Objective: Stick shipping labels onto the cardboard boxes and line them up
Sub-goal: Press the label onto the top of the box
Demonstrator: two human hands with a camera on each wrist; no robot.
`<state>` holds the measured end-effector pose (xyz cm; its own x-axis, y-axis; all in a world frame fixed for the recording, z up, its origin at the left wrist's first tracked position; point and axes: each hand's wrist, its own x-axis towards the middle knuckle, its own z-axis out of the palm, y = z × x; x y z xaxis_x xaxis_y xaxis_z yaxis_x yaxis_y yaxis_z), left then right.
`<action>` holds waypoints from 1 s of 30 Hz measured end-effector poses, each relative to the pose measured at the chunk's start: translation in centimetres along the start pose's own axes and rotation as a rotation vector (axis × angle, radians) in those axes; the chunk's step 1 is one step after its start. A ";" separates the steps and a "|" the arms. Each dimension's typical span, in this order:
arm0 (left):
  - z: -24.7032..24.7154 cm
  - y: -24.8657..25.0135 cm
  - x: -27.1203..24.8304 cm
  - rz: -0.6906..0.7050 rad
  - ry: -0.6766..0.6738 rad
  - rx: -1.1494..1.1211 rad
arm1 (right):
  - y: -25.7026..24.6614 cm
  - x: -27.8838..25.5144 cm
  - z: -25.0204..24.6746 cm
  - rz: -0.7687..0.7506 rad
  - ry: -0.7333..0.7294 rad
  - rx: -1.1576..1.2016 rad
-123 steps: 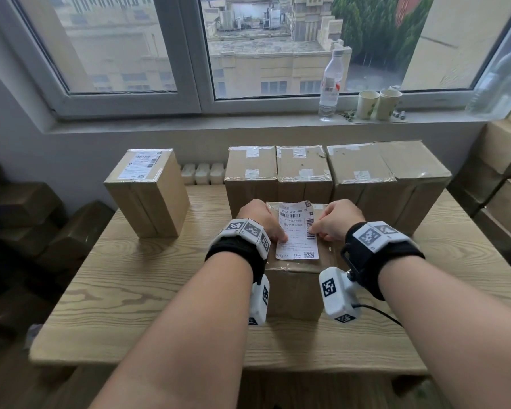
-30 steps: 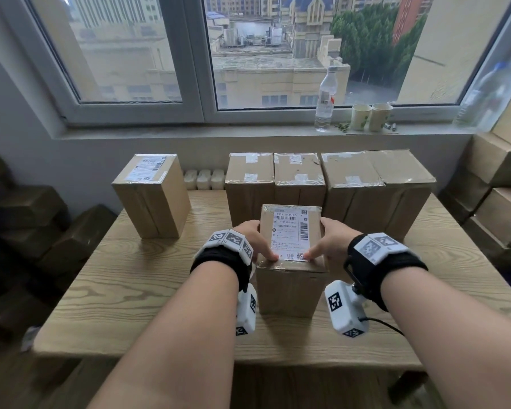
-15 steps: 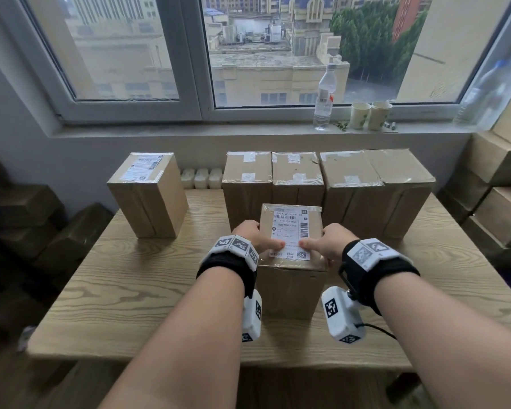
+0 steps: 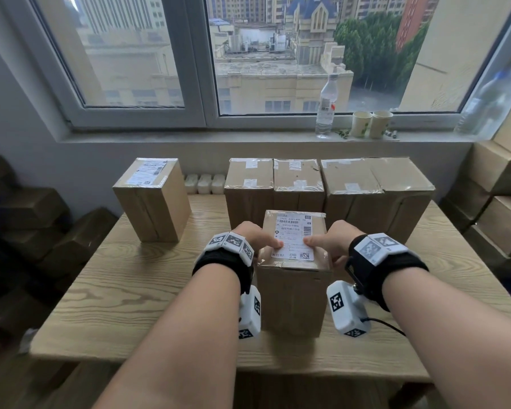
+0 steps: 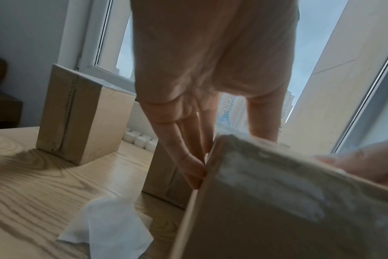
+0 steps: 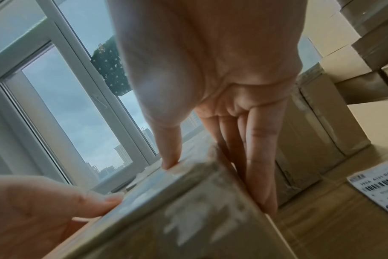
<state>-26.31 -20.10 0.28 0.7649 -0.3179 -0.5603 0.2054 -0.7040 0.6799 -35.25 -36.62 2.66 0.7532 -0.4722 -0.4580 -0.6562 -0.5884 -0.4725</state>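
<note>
Fingers (image 5: 188, 165) against the box (image 4: 292, 296) — label (image 4: 292, 225), once curled, now flat

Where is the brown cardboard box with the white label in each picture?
Head: brown cardboard box with white label, centre.
Left wrist: lower right.
Right wrist: bottom centre.
Shared landmark: grey window frame, behind it in all three.

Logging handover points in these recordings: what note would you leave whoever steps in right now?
Left hand: thumb presses the label, straight fingers against the front box's left side. Right hand: mirrors it on the right side.
Done: label lies flat on the front box's top; another labelled box stands far left on the table.
Left: probably move the front box beside it, then label the back-row boxes, which show no labels.
</note>
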 end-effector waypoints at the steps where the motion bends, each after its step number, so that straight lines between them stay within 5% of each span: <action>1: -0.4 0.4 -0.3 -0.001 0.009 0.009 | -0.3 -0.2 -0.5 -0.007 -0.002 -0.008; 13: -9.9 2.8 -6.0 0.026 0.106 -0.086 | -8.9 -4.4 -4.3 -0.220 0.004 0.042; 30: -22.1 -3.3 -4.2 -0.060 0.351 -0.127 | -22.2 -1.8 3.3 -0.296 -0.141 0.188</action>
<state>-16.73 -2.33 10.87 0.9074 -0.0255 -0.4195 0.3137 -0.6231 0.7165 -22.20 -20.58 11.47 0.9064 -0.1966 -0.3737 -0.4176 -0.5489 -0.7241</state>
